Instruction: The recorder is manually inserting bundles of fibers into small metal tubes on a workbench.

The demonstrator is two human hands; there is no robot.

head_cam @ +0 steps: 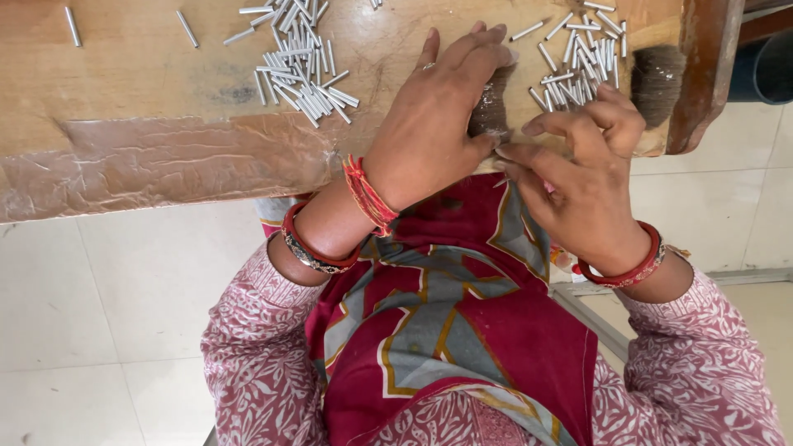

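Small dark bristly tuft [491, 111], soft-looking, is being steadied at the wooden worktop's [149, 74] near edge by the left hand [438, 116]; the right hand [578, 173] is pinching a thin silver metal pin [501, 181].

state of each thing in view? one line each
left hand: flat over a dark bristle tuft at the table edge
right hand: fingers pinched together beside the tuft
left tube pile: loose, scattered on the table
right tube pile: loose, heaped
second tuft: lying untouched
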